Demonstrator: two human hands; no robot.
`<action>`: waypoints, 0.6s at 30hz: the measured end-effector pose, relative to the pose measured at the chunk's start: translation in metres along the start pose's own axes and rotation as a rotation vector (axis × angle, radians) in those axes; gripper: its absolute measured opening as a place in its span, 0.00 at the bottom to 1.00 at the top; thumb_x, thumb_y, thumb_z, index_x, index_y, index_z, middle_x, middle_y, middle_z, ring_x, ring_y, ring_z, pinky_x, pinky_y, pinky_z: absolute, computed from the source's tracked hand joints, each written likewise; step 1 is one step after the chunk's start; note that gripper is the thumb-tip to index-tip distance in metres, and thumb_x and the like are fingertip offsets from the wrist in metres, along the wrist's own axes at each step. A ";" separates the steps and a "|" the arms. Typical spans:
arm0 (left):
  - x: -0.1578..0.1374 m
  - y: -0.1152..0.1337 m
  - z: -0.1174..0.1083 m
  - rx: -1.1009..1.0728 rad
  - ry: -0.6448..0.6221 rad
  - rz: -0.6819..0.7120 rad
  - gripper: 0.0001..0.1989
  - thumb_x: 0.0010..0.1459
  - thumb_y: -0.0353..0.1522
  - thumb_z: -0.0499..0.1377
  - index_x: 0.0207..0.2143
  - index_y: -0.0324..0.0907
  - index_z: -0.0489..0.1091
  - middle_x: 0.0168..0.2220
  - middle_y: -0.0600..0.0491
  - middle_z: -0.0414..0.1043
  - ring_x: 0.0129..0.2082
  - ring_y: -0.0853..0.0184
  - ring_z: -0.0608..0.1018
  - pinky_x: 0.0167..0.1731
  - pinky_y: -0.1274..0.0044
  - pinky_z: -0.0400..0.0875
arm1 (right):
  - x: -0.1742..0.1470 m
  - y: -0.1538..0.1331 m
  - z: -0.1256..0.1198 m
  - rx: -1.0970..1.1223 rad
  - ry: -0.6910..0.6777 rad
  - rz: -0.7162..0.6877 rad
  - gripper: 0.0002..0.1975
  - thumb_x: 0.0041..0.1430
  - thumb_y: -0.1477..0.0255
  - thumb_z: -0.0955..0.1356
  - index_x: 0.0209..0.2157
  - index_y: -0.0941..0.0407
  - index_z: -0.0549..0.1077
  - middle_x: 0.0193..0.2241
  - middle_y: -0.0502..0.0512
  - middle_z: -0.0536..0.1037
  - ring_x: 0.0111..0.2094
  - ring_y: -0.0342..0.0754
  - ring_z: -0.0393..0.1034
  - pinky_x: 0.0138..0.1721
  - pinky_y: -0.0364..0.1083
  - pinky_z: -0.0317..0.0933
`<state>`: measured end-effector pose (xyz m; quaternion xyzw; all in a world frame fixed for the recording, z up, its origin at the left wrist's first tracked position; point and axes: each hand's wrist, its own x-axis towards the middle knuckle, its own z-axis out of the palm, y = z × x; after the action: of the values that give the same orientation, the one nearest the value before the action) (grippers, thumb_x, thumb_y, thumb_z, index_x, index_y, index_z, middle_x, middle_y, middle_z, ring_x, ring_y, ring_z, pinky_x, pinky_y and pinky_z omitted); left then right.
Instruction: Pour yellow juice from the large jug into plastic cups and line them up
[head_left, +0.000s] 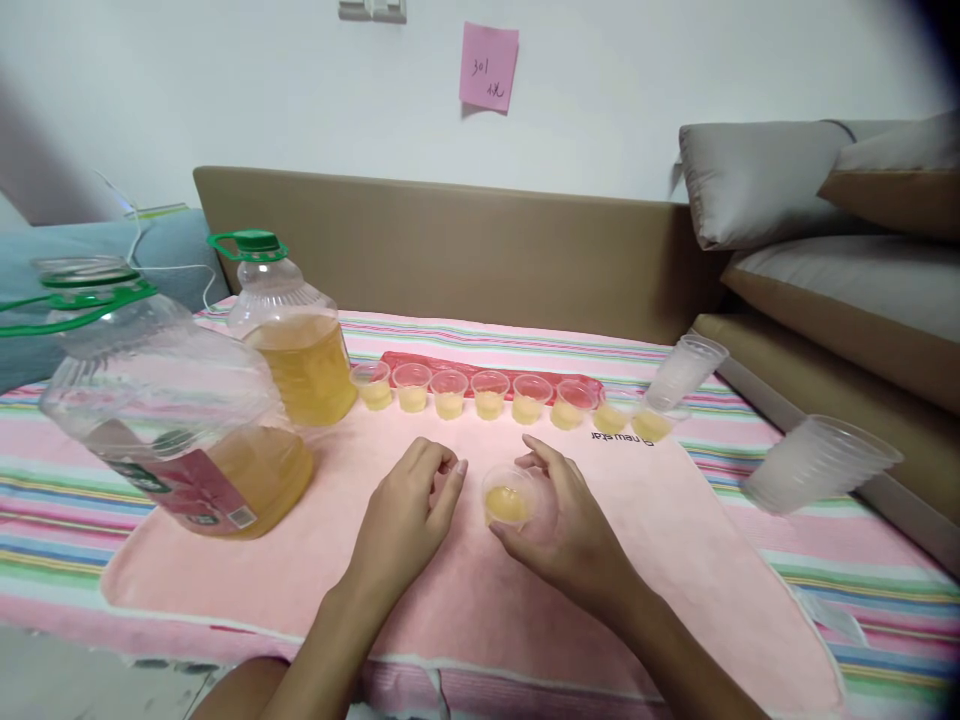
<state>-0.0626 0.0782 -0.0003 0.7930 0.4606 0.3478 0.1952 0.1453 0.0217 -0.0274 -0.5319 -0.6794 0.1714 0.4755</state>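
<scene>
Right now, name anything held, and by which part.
Right hand curls around a cup at its side; whether it grips cannot be told. Left hand: nothing visible.

Nine cups of yellow liquid (490, 396): eight along the far edge of the one pink mat (255, 580), one nearer its middle. Two bottles (300, 360) by its left edge; two cup stacks (817, 465) by its right. One note (489, 67).

From the near cup (507, 504), bottles (259, 475) stand at nine and ten o'clock, the cup row (490, 402) at twelve, stacks (814, 468) at two and three.
</scene>
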 end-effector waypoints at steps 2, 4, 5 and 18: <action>0.000 0.000 0.000 0.001 -0.003 0.004 0.12 0.72 0.40 0.51 0.37 0.45 0.66 0.38 0.54 0.68 0.36 0.64 0.73 0.37 0.70 0.66 | 0.001 0.000 0.000 0.025 0.001 0.026 0.38 0.59 0.59 0.73 0.67 0.52 0.58 0.54 0.58 0.67 0.56 0.59 0.62 0.58 0.61 0.60; 0.000 0.000 0.001 0.002 -0.004 0.007 0.12 0.72 0.40 0.51 0.37 0.45 0.66 0.38 0.54 0.68 0.36 0.64 0.73 0.37 0.70 0.66 | 0.003 0.000 -0.002 0.051 0.008 0.058 0.40 0.58 0.59 0.73 0.67 0.53 0.58 0.53 0.58 0.67 0.55 0.59 0.63 0.58 0.61 0.60; 0.000 0.000 0.001 0.003 -0.005 0.007 0.12 0.72 0.40 0.51 0.37 0.45 0.66 0.38 0.54 0.68 0.36 0.64 0.73 0.37 0.71 0.66 | 0.004 0.000 -0.004 0.062 0.014 0.076 0.40 0.57 0.58 0.74 0.66 0.53 0.58 0.53 0.58 0.67 0.55 0.59 0.63 0.58 0.61 0.60; 0.003 -0.003 0.006 0.000 -0.037 0.029 0.12 0.72 0.39 0.50 0.37 0.45 0.67 0.39 0.54 0.68 0.37 0.64 0.73 0.37 0.71 0.66 | 0.036 0.045 -0.096 -0.085 0.255 -0.005 0.44 0.59 0.52 0.77 0.67 0.54 0.58 0.51 0.60 0.71 0.53 0.59 0.67 0.54 0.57 0.63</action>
<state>-0.0589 0.0825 -0.0053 0.8058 0.4454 0.3358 0.1989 0.2507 0.0442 0.0025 -0.5672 -0.6215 0.0723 0.5355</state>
